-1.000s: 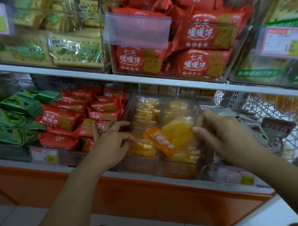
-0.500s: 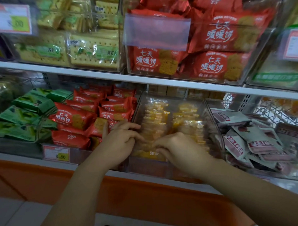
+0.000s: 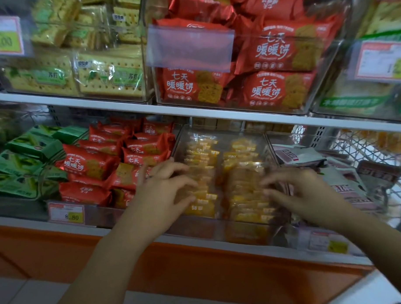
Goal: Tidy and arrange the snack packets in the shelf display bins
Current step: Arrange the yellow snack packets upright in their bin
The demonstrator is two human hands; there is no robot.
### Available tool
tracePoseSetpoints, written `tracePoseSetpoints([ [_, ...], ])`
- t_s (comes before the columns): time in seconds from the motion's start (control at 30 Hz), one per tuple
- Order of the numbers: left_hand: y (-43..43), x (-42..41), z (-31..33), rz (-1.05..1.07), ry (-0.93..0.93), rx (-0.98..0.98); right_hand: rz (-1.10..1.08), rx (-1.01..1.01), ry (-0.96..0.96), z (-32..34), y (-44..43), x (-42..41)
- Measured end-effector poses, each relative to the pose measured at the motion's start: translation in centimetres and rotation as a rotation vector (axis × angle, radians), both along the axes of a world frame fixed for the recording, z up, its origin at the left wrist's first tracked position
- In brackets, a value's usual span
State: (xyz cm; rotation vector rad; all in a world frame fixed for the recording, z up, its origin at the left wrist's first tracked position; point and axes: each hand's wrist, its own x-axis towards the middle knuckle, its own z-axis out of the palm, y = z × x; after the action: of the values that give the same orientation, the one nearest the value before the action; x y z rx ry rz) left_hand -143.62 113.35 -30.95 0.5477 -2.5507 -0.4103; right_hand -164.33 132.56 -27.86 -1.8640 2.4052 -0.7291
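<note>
Head view, both hands in the lower shelf row, some motion blur.

- Left hand (image 3: 160, 198): fingers spread and only lightly bent, tips resting on top of the left column of yellow snack packets (image 3: 240, 155). I see nothing closed inside its fingers.
- Right hand (image 3: 307, 193): fingers reach toward the left hand, loosely curved, tips against the right edge of the right column. It looks relaxed, with no packet lifted; blur hides any finer contact.
- The yellow packets lie in two columns in the clear bin (image 3: 220, 230), directly between and under the two hands, running away from me to the bin's back wall.
- Just outside the left hand: red biscuit packets (image 3: 88, 162) piled loosely; beyond them, green packets (image 3: 24, 158).
- Just outside the right hand: white-and-maroon packets (image 3: 297, 155) lying jumbled.
- Below the left forearm side, a price tag (image 3: 66, 214) on the shelf front.
- Above both hands: the white shelf edge (image 3: 193, 111).
</note>
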Motion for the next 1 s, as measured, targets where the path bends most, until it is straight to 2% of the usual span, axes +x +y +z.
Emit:
tracePoseSetpoints([
  [0.03, 0.8, -0.9, 0.3, -0.053, 0.029, -0.05, 0.0, 0.05, 0.043, -0.3, 1.1, -0.7],
  [0.1, 3.0, -3.3, 0.7, -0.151, -0.054, -0.123, -0.003, 0.122, 0.126, -1.3, 2.4, -1.1],
  [0.2, 5.1, -6.6, -0.1, -0.191, -0.251, -0.142, -0.019, 0.091, 0.281, -3.1, 2.4, -0.9],
  [0.3, 5.0, -8.6, -0.6, -0.19, -0.271, -0.207, -0.041, -0.001, 0.342, -4.2, 1.3, -1.4],
  [0.4, 4.8, -9.9, -0.3, -0.137, -0.304, -0.262, -0.087, -0.038, 0.314, -4.4, 0.2, -2.3],
  [0.53, 5.1, -10.0, -0.2, -0.157, -0.363, -0.23, -0.091, 0.116, 0.265, -3.4, -0.1, -2.5],
  [0.67, 4.5, -8.6, 0.8, -0.231, -0.273, 0.092, -0.001, 0.146, 0.194, -3.2, 1.2, -3.0],
  [0.77, 3.5, -9.3, 1.1, -0.135, -0.152, 0.286, 0.042, 0.032, 0.063, -2.7, 1.3, -3.4],
  [0.83, 2.7, -11.0, 0.9, -0.023, -0.156, 0.343, 0.003, -0.079, -0.033, -2.3, 0.9, -4.0],
  [0.93, 1.2, -14.0, 0.6, 0.078, -0.221, 0.323, -0.101, -0.214, -0.132, -2.2, -0.2, -5.3],
  [1.0, 0.4, -15.9, 0.5, 0.129, -0.289, 0.155, -0.178, -0.236, -0.156, -2.6, -0.9, -6.3],
])
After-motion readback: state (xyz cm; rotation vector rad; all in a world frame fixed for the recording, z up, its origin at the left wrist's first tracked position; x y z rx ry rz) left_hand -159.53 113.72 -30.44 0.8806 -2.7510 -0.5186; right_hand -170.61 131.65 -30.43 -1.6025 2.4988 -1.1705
